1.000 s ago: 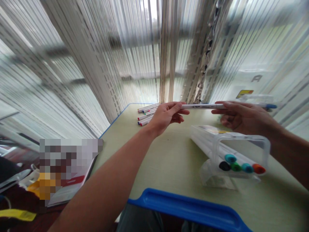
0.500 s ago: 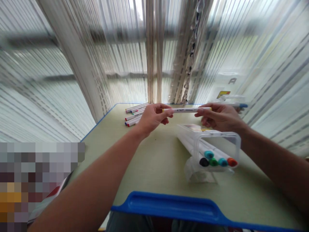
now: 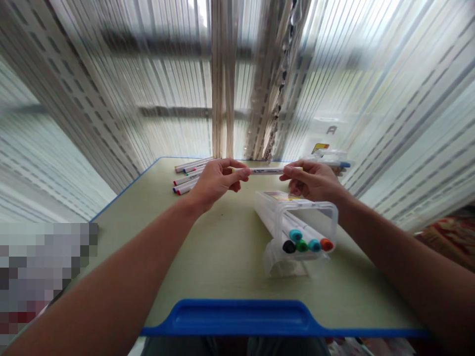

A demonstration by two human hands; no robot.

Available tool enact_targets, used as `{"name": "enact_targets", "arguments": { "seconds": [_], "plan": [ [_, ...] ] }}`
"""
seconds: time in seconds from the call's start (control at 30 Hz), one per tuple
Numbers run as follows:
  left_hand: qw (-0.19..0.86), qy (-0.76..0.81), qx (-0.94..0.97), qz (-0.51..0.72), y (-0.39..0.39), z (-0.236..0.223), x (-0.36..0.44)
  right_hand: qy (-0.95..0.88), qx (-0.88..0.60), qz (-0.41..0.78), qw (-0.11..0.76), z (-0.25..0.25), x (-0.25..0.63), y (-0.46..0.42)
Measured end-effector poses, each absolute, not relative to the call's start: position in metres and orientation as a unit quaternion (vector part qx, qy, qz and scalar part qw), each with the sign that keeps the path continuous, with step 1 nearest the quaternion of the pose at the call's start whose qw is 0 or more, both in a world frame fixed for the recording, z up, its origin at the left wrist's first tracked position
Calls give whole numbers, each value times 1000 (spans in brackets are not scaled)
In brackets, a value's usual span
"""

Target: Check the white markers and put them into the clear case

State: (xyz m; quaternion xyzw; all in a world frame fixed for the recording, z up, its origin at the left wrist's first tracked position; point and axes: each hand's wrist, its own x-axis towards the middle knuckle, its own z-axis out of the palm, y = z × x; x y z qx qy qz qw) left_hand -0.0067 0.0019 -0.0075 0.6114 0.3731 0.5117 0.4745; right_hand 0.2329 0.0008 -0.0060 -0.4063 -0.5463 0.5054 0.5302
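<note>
A white marker with yellow ends [image 3: 266,171] is held level above the far part of the table. My left hand [image 3: 221,180] pinches its left end between thumb and fingers. At the other end, my right hand [image 3: 309,179] grips it the same way. Below my right hand a clear plastic case [image 3: 336,217] lies on its side with several white markers inside, their black, green, teal and orange ends [image 3: 301,245] facing me. Left of and behind my left hand, several more white markers [image 3: 185,184] with coloured ends lie in a loose pile, partly hidden by that hand.
The pale green table [image 3: 222,257] has a blue rim with a moulded blue tray [image 3: 241,316] at the front edge. Behind my right hand is a clear plastic package [image 3: 326,157] with something blue in it. Sheer striped curtains [image 3: 178,84] hang along the far edge.
The view has turned slightly to the right, so everything sits further left in the picture. Both hands keep the marker in the same hold.
</note>
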Motion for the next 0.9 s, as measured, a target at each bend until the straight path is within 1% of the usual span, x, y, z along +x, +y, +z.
{"name": "enact_targets", "arguments": {
  "seconds": [0.43, 0.9],
  "plan": [
    [563, 345, 543, 519, 7, -7, -10, -535, -379, 531, 537, -2, 238, 3],
    [602, 334, 496, 529, 3, 1, -8, -513, -396, 541, 536, 3, 238, 1]
  ]
}}
